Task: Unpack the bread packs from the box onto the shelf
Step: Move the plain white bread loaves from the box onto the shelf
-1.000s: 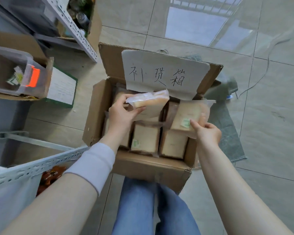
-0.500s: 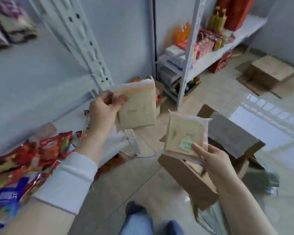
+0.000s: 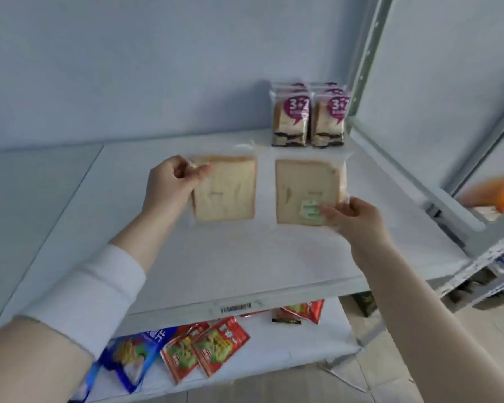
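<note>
Left hand [image 3: 172,184] grip pinches one bread pack [image 3: 224,190] at its top-left corner; right hand [image 3: 352,216] grip clamps another bread pack's [image 3: 306,187] lower-right corner.

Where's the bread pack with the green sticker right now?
In the head view, the stickered bread pack is over the white shelf, right of centre, pinched at its lower right corner by the right hand, beside the left hand's pack.
</note>
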Motion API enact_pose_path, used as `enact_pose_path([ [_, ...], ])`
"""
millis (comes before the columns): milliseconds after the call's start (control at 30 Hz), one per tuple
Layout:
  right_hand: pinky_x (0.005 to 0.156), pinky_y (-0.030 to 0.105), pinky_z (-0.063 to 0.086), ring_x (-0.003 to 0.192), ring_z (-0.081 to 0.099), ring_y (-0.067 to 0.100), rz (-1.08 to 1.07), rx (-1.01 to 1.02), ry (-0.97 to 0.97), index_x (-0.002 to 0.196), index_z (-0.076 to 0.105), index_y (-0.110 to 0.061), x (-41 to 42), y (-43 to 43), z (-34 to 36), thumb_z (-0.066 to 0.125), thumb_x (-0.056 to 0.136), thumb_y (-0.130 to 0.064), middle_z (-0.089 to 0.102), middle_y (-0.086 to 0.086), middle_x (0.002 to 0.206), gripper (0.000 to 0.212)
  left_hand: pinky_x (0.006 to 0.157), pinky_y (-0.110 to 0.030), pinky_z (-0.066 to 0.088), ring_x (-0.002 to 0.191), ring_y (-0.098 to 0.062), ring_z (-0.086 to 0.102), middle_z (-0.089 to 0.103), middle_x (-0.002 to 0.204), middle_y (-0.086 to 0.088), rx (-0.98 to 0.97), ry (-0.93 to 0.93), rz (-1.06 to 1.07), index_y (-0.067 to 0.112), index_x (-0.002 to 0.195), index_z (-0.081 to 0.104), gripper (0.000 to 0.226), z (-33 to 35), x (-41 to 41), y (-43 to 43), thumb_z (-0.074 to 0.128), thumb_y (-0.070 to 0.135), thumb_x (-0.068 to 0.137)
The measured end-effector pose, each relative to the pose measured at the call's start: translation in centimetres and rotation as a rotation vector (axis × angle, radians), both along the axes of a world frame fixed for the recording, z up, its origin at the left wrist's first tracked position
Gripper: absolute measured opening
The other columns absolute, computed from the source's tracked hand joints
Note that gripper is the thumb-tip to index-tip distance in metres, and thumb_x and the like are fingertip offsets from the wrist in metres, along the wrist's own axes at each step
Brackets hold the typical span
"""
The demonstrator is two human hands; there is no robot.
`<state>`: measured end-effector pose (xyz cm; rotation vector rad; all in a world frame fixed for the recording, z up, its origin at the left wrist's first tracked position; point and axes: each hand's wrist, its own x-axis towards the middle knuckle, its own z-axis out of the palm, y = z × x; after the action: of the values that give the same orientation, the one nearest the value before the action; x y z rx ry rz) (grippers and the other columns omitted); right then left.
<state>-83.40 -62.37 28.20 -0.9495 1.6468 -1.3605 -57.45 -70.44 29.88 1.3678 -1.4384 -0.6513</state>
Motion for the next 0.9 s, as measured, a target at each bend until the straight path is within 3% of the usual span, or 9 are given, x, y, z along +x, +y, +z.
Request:
enact_pose_path([
  [133, 0.080, 0.036, 0.050, 0.082, 0.058, 0.021, -0.002, -0.019, 0.000, 0.081, 0.060, -0.012, 4.2, -9.3, -0.6, 0.072, 0.077, -0.011, 0.064, 0.007, 0.090, 0.013, 0.053, -0.029, 0.026, 0.055, -0.015, 0.034, 0.037, 0.055, 0.003, 0.009, -0.027, 0.054, 0.019, 0.056, 0.034, 0.045, -0.5, 3.1, -7.2, 0.070, 0.030, 0.079],
  [233, 0.087, 0.039, 0.050, 0.087, 0.059, 0.021, 0.000, -0.057, 0.014, 0.095, 0.057, -0.011, 6.6, -16.9, -1.0, 0.071, 0.079, -0.012, 0.063, 0.004, 0.092, 0.021, 0.052, -0.029, 0.026, 0.057, -0.015, 0.035, 0.037, 0.056, 0.004, 0.002, -0.014, 0.084, 0.020, 0.056, 0.034, 0.043, -1.0, 4.5, -13.7, 0.069, 0.030, 0.080],
  [400, 0.065, 0.015, 0.041, 0.066, 0.046, 0.005, -0.007, -0.121, 0.013, 0.098, 0.044, -0.012, 9.4, -28.3, -2.9, 0.066, 0.083, -0.009, 0.047, -0.010, 0.072, 0.027, 0.060, -0.029, 0.034, 0.066, -0.017, 0.042, 0.049, 0.065, 0.001, -0.039, 0.132, 0.103, 0.006, 0.070, 0.053, 0.042, -2.8, 5.4, -23.6, 0.068, 0.046, 0.066],
  [533, 0.064, 0.011, 0.035, 0.066, 0.041, 0.004, -0.021, -0.146, 0.063, 0.099, 0.040, -0.013, 9.6, -34.4, -4.3, 0.065, 0.084, -0.011, 0.041, -0.010, 0.072, 0.029, 0.058, -0.028, 0.030, 0.059, -0.010, 0.034, 0.038, 0.061, 0.007, -0.032, 0.197, 0.151, 0.022, 0.061, 0.040, 0.034, -3.8, 5.2, -29.4, 0.068, 0.029, 0.079],
  [633, 0.072, 0.017, 0.038, 0.084, 0.049, 0.014, -0.041, -0.152, 0.160, 0.111, 0.049, -0.008, 8.9, -36.8, -4.5, 0.063, 0.086, -0.014, 0.053, -0.006, 0.084, 0.029, 0.060, -0.025, 0.035, 0.058, -0.005, 0.040, 0.044, 0.064, 0.007, -0.064, 0.202, 0.150, 0.022, 0.065, 0.045, 0.028, -4.0, 4.5, -31.8, 0.069, 0.031, 0.075],
  [700, 0.087, 0.021, 0.040, 0.102, 0.054, 0.019, -0.062, -0.140, 0.229, 0.125, 0.047, -0.005, 8.6, -37.5, -4.5, 0.062, 0.087, -0.018, 0.060, 0.004, 0.109, 0.042, 0.059, -0.020, 0.036, 0.055, 0.001, 0.041, 0.044, 0.063, 0.010, -0.085, 0.209, 0.174, 0.025, 0.065, 0.044, 0.029, -4.2, 3.8, -32.6, 0.071, 0.029, 0.076],
  [767, 0.096, 0.024, 0.039, 0.115, 0.053, 0.021, -0.111, -0.117, 0.265, 0.132, 0.042, -0.006, 8.7, -37.9, -4.7, 0.062, 0.087, -0.020, 0.057, 0.008, 0.125, 0.051, 0.067, -0.022, 0.041, 0.066, -0.006, 0.047, 0.052, 0.072, 0.007, -0.117, 0.209, 0.206, 0.024, 0.073, 0.050, 0.022, -4.5, 3.2, -33.2, 0.070, 0.032, 0.074],
  [833, 0.097, 0.023, 0.039, 0.116, 0.054, 0.022, -0.189, -0.137, 0.255, 0.132, 0.040, -0.005, 9.0, -38.2, -5.0, 0.065, 0.085, -0.020, 0.057, 0.011, 0.128, 0.055, 0.073, -0.021, 0.043, 0.073, -0.009, 0.050, 0.057, 0.083, 0.004, -0.145, 0.219, 0.243, 0.019, 0.087, 0.052, 0.025, -4.9, 2.7, -33.4, 0.071, 0.029, 0.075],
  [900, 0.091, 0.020, 0.038, 0.112, 0.056, 0.023, -0.261, -0.150, 0.261, 0.127, 0.043, -0.004, 9.3, -38.4, -5.2, 0.066, 0.084, -0.019, 0.059, 0.011, 0.124, 0.051, 0.072, -0.014, 0.043, 0.071, 0.001, 0.051, 0.052, 0.084, 0.011, -0.180, 0.316, 0.258, 0.019, 0.095, 0.045, 0.033, -5.0, 2.1, -33.2, 0.072, 0.019, 0.077],
])
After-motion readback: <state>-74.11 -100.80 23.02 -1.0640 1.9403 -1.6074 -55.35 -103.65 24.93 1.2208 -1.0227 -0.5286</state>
